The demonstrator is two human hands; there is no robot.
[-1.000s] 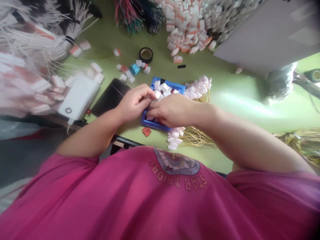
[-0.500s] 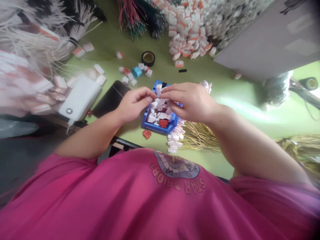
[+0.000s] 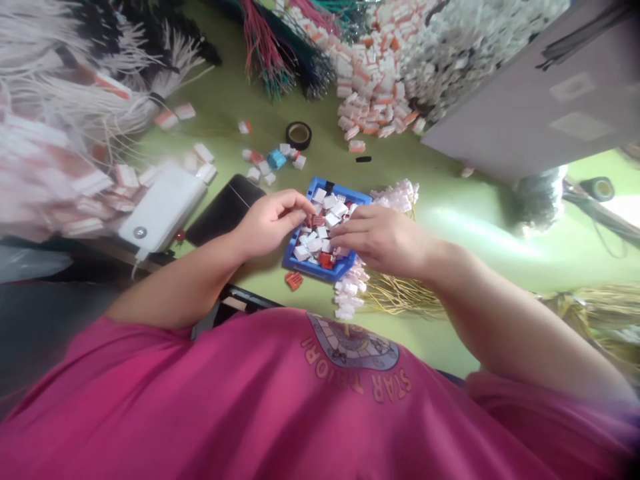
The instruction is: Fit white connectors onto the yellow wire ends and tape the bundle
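A blue plastic tray (image 3: 315, 268) holds many small white connector housings (image 3: 314, 244) and a few red ones (image 3: 327, 260). Over its left edge is my left hand (image 3: 275, 223), thumb and fingertips drawn together. A dark red housing (image 3: 317, 221) lies right by these fingertips; whether they grip anything is too small to see. From the other side my right hand (image 3: 387, 241) reaches over the tray's right edge, its fingers stretched out and touching the white housings, the thumb hidden. An orange-red housing (image 3: 294, 281) lies outside, just below the tray.
Left of the tray lie a black phone-like slab (image 3: 225, 210) and a white power bank (image 3: 163, 203) with a cable. Black tape (image 3: 299, 135) and loose connectors (image 3: 276, 159) sit behind. Yellow wires (image 3: 405, 293) spread at right. Connector heaps (image 3: 375, 87) and a grey box (image 3: 520, 113) stand farther back.
My right hand has moved down and toward me, off the tray's upper part, uncovering more housings. My left fingertips are now lower over the tray. The whole view has shifted slightly.
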